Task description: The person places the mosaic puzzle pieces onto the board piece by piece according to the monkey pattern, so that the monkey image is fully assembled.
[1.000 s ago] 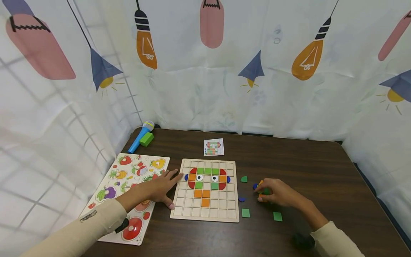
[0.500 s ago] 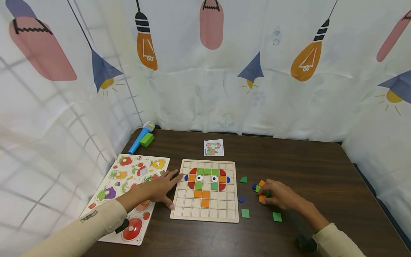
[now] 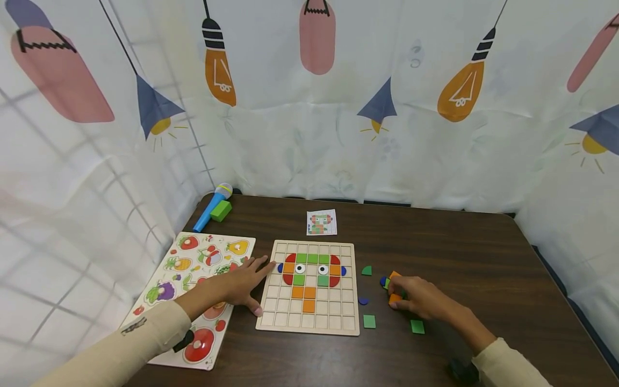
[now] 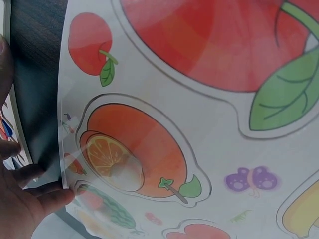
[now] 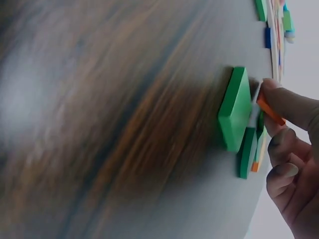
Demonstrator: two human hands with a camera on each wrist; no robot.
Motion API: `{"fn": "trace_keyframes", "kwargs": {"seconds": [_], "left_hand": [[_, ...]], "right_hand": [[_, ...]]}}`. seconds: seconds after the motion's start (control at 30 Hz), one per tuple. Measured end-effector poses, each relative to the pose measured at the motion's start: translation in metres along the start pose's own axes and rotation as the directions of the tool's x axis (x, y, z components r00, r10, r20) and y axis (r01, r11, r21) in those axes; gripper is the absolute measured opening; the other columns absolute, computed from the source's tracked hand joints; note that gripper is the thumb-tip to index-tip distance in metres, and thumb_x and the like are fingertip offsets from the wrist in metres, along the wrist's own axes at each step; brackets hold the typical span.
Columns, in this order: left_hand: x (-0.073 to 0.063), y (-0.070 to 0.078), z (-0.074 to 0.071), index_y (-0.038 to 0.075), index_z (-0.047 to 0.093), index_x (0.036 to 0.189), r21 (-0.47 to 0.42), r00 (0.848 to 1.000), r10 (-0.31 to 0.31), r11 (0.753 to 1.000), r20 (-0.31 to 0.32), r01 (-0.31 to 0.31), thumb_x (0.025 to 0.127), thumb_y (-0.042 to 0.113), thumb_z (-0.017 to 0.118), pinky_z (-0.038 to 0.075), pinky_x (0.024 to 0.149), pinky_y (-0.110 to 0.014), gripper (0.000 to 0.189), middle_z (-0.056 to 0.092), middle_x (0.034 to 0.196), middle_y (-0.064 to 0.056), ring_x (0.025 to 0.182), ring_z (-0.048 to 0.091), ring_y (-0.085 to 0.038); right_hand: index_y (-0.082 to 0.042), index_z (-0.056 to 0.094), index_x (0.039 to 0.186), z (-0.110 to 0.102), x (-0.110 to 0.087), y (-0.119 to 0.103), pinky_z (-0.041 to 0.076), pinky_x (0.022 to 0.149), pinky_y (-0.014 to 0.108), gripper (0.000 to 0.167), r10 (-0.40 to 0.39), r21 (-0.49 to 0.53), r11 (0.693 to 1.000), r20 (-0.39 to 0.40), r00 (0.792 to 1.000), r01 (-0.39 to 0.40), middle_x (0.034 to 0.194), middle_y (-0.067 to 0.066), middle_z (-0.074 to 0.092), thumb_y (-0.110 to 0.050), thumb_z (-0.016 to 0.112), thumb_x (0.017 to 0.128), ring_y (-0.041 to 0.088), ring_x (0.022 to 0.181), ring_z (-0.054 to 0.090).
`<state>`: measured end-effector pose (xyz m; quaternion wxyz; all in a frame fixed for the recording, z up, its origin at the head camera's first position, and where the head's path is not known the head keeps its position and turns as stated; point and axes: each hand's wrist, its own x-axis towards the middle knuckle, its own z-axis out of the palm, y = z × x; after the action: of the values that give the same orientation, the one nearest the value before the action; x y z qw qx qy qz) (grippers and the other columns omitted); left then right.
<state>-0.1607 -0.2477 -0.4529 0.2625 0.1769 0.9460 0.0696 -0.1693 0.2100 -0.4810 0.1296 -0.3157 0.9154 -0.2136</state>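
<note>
My left hand (image 3: 244, 282) lies with spread fingers along the left edge of a wooden grid board (image 3: 282, 320), fingertips and thumb at its rim. Red, green, orange and blue tiles and two eye tiles form a face on the board, above a few orange squares. To the right, my right hand (image 3: 423, 298) pinches an orange tile (image 5: 271, 110) between thumb and index finger, low over a small heap of tiles. Under and around those fingers are a blue tile (image 3: 383, 281), another orange tile (image 3: 395, 274) and green tiles (image 5: 248, 152), partly hidden by the hand.
Loose green squares (image 3: 369, 321), a green quarter piece (image 3: 367, 270) and a blue half-round (image 3: 364, 301) lie right of the board. A pattern card (image 3: 321, 222) is behind it. A fruit puzzle board (image 3: 169, 295), toy microphone (image 3: 213, 207) and green block (image 3: 221, 210) occupy the left.
My right hand has drawn back slightly to the right over the heap, uncovering more of the blue and orange tiles. The left hand and the board have stayed put.
</note>
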Motion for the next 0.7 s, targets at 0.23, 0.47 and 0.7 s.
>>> {"fn": "trace_keyframes", "kwargs": {"seconds": [0.23,0.47,0.7], "left_hand": [[-0.002,0.000,0.000,0.014,0.022,0.161,-0.004,1.000,0.014,1.000,-0.010,-0.014,0.070,0.059,0.083,0.034,0.110,-0.068,0.118,0.017,0.166,-0.020,0.150,0.015,-0.052],[-0.003,0.000,-0.001,0.013,0.022,0.161,-0.004,1.000,0.025,1.000,-0.013,-0.025,0.072,0.057,0.083,0.034,0.110,-0.066,0.117,0.017,0.166,-0.021,0.150,0.015,-0.052],[-0.004,0.001,-0.001,0.013,0.022,0.161,-0.007,1.000,0.024,1.000,-0.015,-0.024,0.071,0.056,0.084,0.035,0.109,-0.067,0.117,0.017,0.165,-0.020,0.150,0.015,-0.052]], "right_hand": [[-0.021,0.065,0.106,0.002,0.006,-0.016,0.045,0.064,0.022,0.015,-0.088,0.094,0.991,-0.068,0.994,0.094,0.089,-0.016,0.062,-0.032,0.068,0.096,-0.001,0.073,0.052],[-0.015,0.071,0.104,0.004,0.019,-0.046,0.044,0.059,0.019,0.025,-0.124,0.256,0.957,-0.074,0.990,0.139,0.087,-0.014,0.063,-0.038,0.069,0.094,0.000,0.068,0.049],[-0.008,0.072,0.116,0.019,0.036,-0.081,0.042,0.052,0.019,0.033,-0.116,0.361,0.925,-0.033,0.993,0.120,0.086,-0.009,0.063,-0.033,0.071,0.095,0.001,0.058,0.047]]}}
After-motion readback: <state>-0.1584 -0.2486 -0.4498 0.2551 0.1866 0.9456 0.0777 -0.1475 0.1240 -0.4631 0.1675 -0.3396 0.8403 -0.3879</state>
